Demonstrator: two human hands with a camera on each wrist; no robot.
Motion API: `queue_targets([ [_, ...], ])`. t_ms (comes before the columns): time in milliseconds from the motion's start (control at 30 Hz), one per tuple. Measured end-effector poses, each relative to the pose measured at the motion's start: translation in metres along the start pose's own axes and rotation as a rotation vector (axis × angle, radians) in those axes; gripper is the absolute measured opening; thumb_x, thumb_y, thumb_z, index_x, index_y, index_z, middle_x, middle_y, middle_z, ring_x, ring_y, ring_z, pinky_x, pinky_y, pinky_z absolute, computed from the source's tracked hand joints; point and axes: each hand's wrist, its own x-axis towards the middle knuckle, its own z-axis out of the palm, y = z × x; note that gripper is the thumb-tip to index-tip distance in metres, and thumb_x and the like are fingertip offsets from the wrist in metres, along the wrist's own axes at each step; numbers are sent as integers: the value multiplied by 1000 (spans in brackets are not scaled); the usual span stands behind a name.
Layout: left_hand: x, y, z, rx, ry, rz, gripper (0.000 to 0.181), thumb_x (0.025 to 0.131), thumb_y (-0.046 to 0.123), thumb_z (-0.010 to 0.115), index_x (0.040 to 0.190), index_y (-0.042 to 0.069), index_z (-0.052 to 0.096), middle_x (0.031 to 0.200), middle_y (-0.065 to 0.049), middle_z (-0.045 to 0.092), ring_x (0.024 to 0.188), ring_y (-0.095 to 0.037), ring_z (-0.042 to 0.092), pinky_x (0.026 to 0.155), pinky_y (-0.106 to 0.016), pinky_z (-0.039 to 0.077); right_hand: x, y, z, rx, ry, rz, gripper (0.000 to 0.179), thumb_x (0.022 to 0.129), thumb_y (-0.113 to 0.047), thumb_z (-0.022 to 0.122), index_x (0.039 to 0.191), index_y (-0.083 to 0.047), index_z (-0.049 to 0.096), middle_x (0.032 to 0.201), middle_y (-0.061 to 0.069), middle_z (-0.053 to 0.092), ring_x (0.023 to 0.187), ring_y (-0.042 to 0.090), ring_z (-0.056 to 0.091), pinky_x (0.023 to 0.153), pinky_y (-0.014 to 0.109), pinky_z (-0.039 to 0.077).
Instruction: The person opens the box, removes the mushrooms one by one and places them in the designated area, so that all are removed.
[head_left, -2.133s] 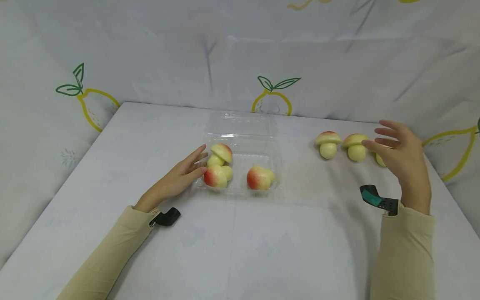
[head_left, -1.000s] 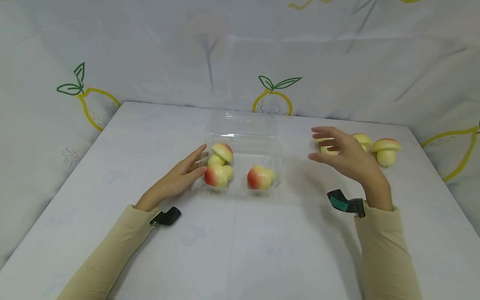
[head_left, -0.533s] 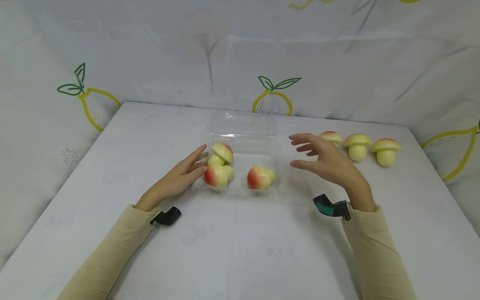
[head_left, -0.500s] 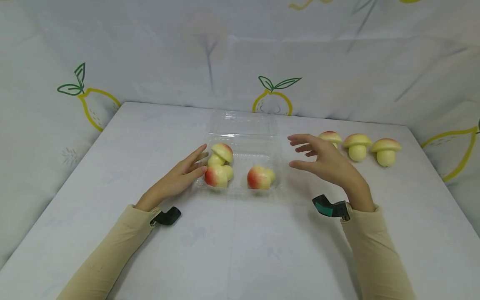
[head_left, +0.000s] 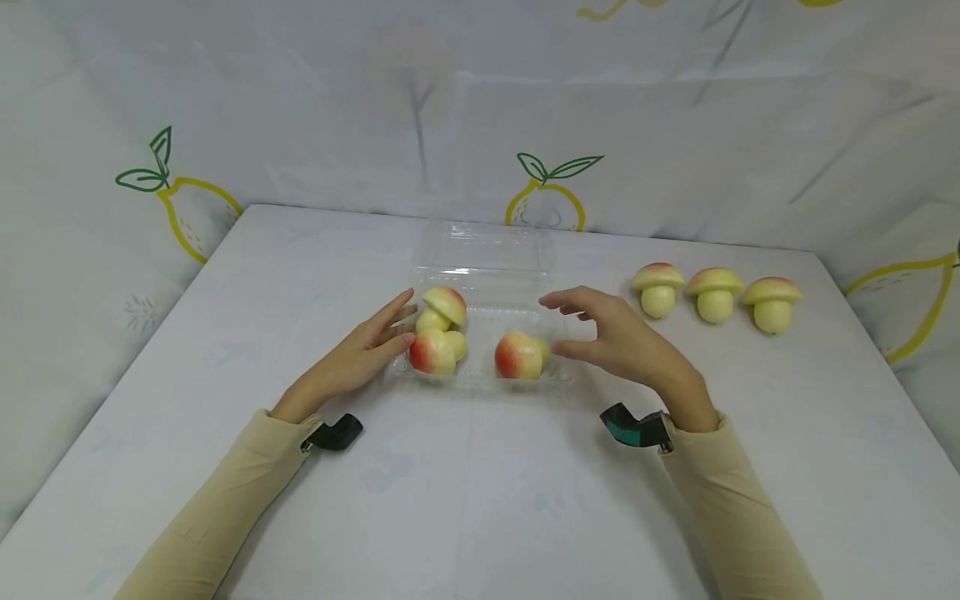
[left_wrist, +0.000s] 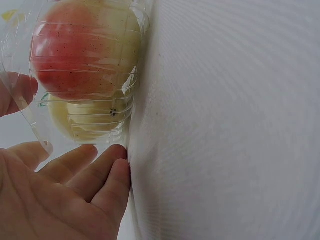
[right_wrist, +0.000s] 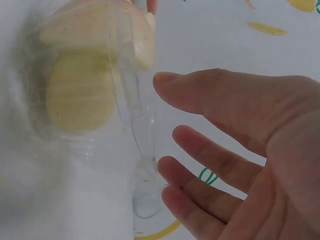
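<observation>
A clear plastic clamshell box (head_left: 480, 321) stands with its lid (head_left: 483, 247) folded back. Three pale yellow toy mushrooms with red-blushed caps are inside: one (head_left: 444, 305) at the back left, another (head_left: 431, 352) at the front left, a third (head_left: 519, 356) at the front right. My left hand (head_left: 352, 358) rests against the box's left side, fingers nearly straight, fingertips (left_wrist: 117, 150) low by the wall and thumb at the rim. My right hand (head_left: 618, 337) holds nothing; its loosely bent fingers, thumb (right_wrist: 172, 87) apart from them, are right at the box's right rim.
Three more toy mushrooms stand in a row at the back right: one on the left (head_left: 657, 290), one in the middle (head_left: 715, 294), one on the right (head_left: 772, 304). A white cloth with lemon drawings (head_left: 543, 204) hangs behind the table (head_left: 480, 500).
My right hand has moved left and nearer, from over the row of mushrooms to the box's right side, uncovering the row. The left hand and the box have stayed in place.
</observation>
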Motion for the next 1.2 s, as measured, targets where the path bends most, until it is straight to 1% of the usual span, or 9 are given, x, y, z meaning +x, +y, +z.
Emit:
queue_targets([
  [100, 0, -1, 0, 1, 0, 1, 69, 105, 29, 49, 161, 21, 9, 163, -16, 25, 147, -40, 32, 117, -55, 33, 2, -1, 5, -3, -12, -11, 53, 87, -5, 72, 137, -6, 55, 137, 16, 58, 127, 37, 52, 107, 57, 41],
  [200, 0, -1, 0, 1, 2, 3, 69, 105, 29, 49, 161, 21, 9, 163, -16, 26, 147, -40, 33, 117, -55, 33, 4, -2, 9, -3, -20, -17, 54, 86, -4, 73, 137, -4, 55, 137, 16, 58, 128, 36, 51, 109, 56, 41],
  [400, 0, 0, 0, -4, 4, 5, 69, 105, 28, 49, 161, 20, 9, 163, -16, 26, 147, -39, 33, 117, -55, 33, 7, -4, 16, -37, -30, -43, 54, 84, -1, 74, 135, -5, 57, 136, 14, 59, 131, 35, 51, 111, 54, 40],
  [633, 0, 0, 0, -4, 6, 7, 69, 105, 27, 49, 161, 20, 9, 163, -17, 26, 147, -39, 34, 117, -55, 33, 10, -5, 25, -34, -38, -69, 55, 81, 3, 74, 133, -3, 58, 132, 15, 62, 126, 35, 55, 107, 52, 44],
  [800, 1, 0, 0, -4, 5, 9, 69, 105, 27, 49, 161, 20, 9, 163, -17, 26, 146, -39, 34, 116, -55, 34, 12, -7, 33, -42, -38, -90, 52, 80, -4, 78, 129, -3, 62, 128, 12, 65, 125, 32, 56, 108, 49, 43],
  [967, 2, -1, 0, -4, 7, 13, 69, 105, 28, 49, 161, 20, 9, 163, -17, 26, 146, -40, 34, 116, -55, 35, 13, -7, 38, -61, -40, -83, 54, 79, -8, 81, 130, -5, 62, 126, 10, 65, 117, 29, 57, 105, 46, 44],
  [1067, 2, -1, 0, -9, 7, 13, 69, 105, 27, 49, 161, 20, 9, 163, -17, 26, 146, -40, 35, 116, -55, 35, 14, -5, 40, -73, -38, -99, 56, 79, -9, 82, 130, -3, 61, 126, 11, 66, 109, 29, 61, 110, 50, 37],
  [1200, 1, -1, 0, -14, 7, 12, 69, 105, 26, 49, 161, 20, 9, 163, -17, 26, 146, -40, 34, 116, -55, 35, 15, -3, 42, -90, -37, -125, 56, 79, -8, 81, 130, 0, 60, 126, 12, 67, 104, 29, 67, 119, 58, 19],
])
